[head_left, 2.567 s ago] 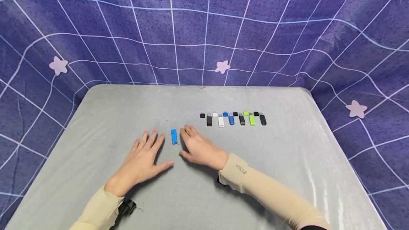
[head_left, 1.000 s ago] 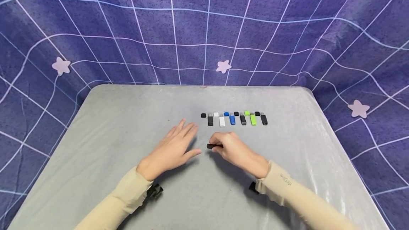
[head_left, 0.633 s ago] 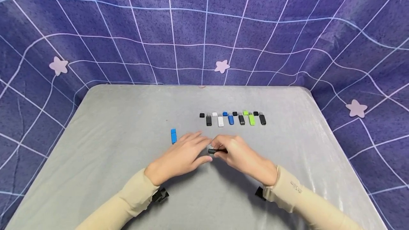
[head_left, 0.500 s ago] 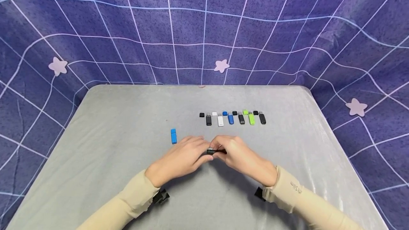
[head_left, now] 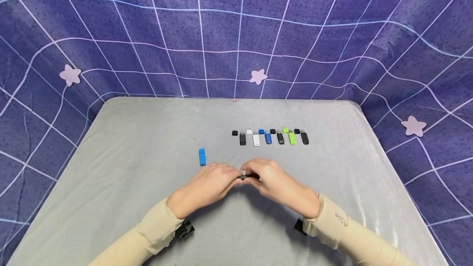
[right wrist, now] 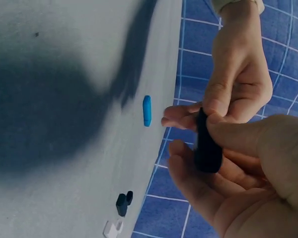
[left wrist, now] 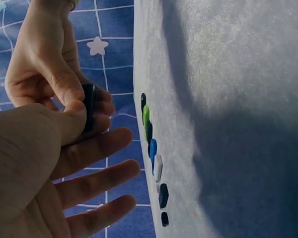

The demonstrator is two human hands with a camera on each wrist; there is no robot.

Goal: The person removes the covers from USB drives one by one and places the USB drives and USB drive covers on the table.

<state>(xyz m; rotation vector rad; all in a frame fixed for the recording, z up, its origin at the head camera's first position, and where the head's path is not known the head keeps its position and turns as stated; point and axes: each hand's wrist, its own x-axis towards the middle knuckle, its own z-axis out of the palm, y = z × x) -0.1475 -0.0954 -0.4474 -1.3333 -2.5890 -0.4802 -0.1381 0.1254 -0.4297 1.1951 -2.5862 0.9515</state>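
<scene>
A small black USB stick (head_left: 244, 177) is held just above the grey table (head_left: 148, 134) between both hands. My left hand (head_left: 236, 177) pinches one end and my right hand (head_left: 250, 175) grips the other. In the left wrist view the black stick (left wrist: 88, 106) sits under my left thumb, with the right hand (left wrist: 44, 64) above it. The right wrist view shows the black stick (right wrist: 207, 144) gripped by my right fingers (right wrist: 198, 193), with the left hand (right wrist: 238, 84) pinching its far end. A capped light blue stick (head_left: 202, 157) lies to the left of the hands.
A row of several uncapped USB sticks (head_left: 269, 138) in black, white, blue and green lies behind the hands, each with its cap just beyond it. A purple grid cloth (head_left: 236, 32) hangs round the table. A black strap clip (head_left: 184, 230) shows at each wrist.
The hands lay flat beside the blue stick 2.6 s ago. Since then the right hand came to hold a black stick, and the left hand moved right and took its free end.
</scene>
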